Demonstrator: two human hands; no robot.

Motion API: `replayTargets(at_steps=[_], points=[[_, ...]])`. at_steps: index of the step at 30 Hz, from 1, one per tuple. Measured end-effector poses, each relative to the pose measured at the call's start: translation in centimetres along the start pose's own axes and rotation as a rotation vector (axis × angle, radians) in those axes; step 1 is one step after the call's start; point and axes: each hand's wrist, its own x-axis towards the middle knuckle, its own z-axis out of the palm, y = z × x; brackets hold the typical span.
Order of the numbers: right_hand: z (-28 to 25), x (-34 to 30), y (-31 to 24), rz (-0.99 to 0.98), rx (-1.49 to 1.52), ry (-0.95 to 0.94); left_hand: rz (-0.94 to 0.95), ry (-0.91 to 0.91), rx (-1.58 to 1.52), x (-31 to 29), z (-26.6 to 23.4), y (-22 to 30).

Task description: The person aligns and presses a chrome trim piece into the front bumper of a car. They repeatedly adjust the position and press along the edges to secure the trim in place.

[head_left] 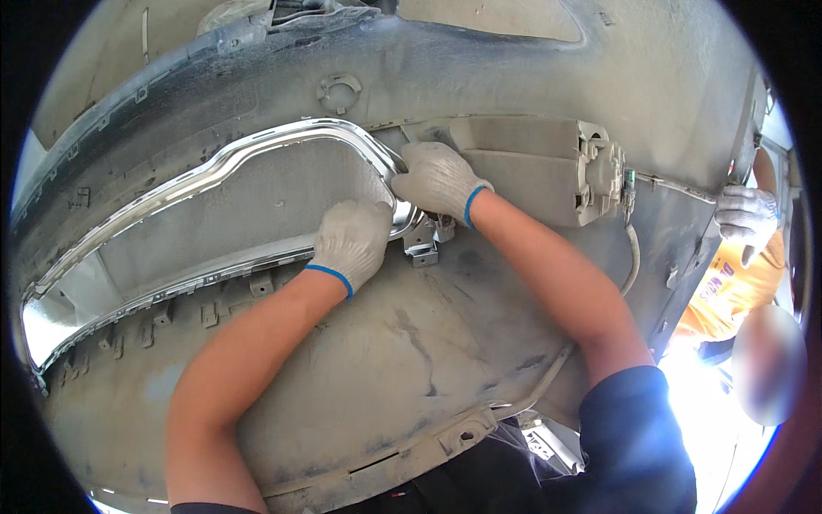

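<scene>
A long chrome trim frame (244,154) lies curved along the dusty inner side of a car bumper (411,343). My left hand (351,244), in a light knit glove with a blue cuff, is closed at the inner edge of the frame's right end. On the outer side of that same end, my right hand (441,180) in a matching glove has its fingers curled against the chrome. Both sets of fingertips are partly hidden. Just below my right hand sits a small metal bracket (421,247).
Right of my hands is a dusty lamp-like housing (522,163) with a connector (629,178) and a cable (634,261). At the far right, a co-worker's gloved hand (745,218) grips the bumper's edge; an orange shirt (736,287) shows. Small clips line the frame's lower edge.
</scene>
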Motion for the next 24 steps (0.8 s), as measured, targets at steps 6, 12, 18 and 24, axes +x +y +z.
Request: replayTargets(at_steps=[6, 12, 18, 24], points=[[-1.2, -0.1, -1.0, 0.012, -0.02, -0.038, -0.037, -0.054, -0.019, 0.6, -0.6, 0.0], [-1.4, -0.2, -0.9, -0.008, -0.064, -0.049, -0.049, -0.09, -0.062, 0.4, -0.7, 0.3], [-4.4, -1.9, -1.4, -0.048, -0.127, 0.097, 0.034, -0.117, -0.148, -0.3, -1.2, -1.7], [-3.3, -2.8, 0.2, 0.029, 0.021, -0.059, 0.004, -0.275, -0.122, -3.6, -5.4, -4.2]])
